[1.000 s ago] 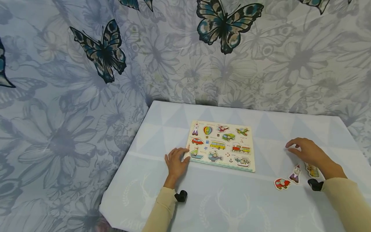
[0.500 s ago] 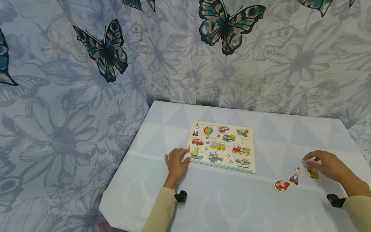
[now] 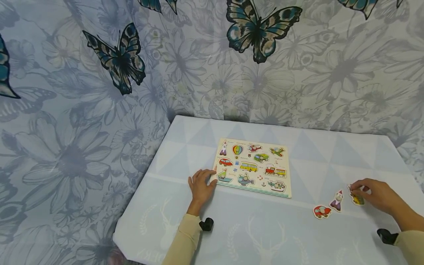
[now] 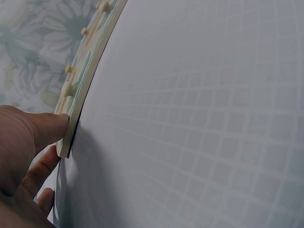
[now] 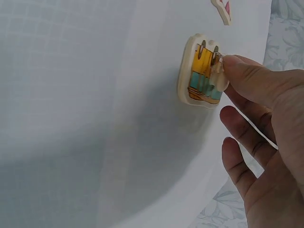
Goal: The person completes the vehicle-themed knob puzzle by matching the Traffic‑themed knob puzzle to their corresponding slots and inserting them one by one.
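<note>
A wooden puzzle board (image 3: pixel 286 184) with vehicle pictures lies on the table in the head view. My left hand (image 3: pixel 200 187) holds its near left corner; in the left wrist view the thumb (image 4: pixel 52 127) presses against the board's edge. At the right, my right hand (image 3: pixel 377 194) pinches a yellow and teal puzzle piece (image 5: pixel 202 78), which looks like a bus, by its knob between thumb and forefinger. That piece stands tilted in the right wrist view; whether it is off the cloth I cannot tell. Beside it lie a rocket piece (image 3: pixel 336 201) and a red vehicle piece (image 3: pixel 322 212).
A pale patterned cloth (image 3: pixel 265 228) covers the table. Behind and to the left hangs a grey floral backdrop (image 3: pixel 198 66) with butterflies. Each wrist wears a small black device, such as the left wrist camera (image 3: pixel 207 224).
My right hand has moved right and toward me, from beyond the loose pieces down to the yellow one, and now pinches it. The left hand stays on the board's corner.
</note>
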Demonstrator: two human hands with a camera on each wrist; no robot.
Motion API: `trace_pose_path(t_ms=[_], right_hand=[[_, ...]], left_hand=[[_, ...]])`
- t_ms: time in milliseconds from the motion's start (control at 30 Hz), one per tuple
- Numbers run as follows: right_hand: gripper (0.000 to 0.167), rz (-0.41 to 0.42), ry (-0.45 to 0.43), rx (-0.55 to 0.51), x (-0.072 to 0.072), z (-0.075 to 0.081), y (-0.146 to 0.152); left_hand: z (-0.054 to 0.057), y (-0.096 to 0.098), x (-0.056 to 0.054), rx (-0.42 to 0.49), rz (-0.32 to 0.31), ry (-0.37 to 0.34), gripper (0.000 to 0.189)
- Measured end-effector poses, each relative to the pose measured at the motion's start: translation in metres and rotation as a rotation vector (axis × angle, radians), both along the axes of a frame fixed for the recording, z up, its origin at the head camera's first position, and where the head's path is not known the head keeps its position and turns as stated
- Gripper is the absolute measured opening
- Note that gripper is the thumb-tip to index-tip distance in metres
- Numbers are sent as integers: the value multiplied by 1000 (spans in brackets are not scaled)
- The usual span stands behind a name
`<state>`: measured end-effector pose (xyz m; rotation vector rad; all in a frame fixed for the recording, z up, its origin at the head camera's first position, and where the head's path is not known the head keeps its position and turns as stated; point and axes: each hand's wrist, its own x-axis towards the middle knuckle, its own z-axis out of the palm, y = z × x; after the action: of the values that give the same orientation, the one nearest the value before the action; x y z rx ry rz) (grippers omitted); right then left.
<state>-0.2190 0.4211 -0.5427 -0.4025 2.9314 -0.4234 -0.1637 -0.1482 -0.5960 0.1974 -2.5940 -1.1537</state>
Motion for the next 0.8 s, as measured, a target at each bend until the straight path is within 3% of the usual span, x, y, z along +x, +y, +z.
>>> trace_pose_path(t_ms=[167,467,800], right_hand=[[12,6,17,-6,4,-2,1],[22,-39,-47,18,2,-5,5],[15,-22,6,15,1,-1,0]], left_hand=[[0,0,0,3,1,-6,27],[2,-1,0,5,2,11,27],[0,-1,1,1,1,3,27]])
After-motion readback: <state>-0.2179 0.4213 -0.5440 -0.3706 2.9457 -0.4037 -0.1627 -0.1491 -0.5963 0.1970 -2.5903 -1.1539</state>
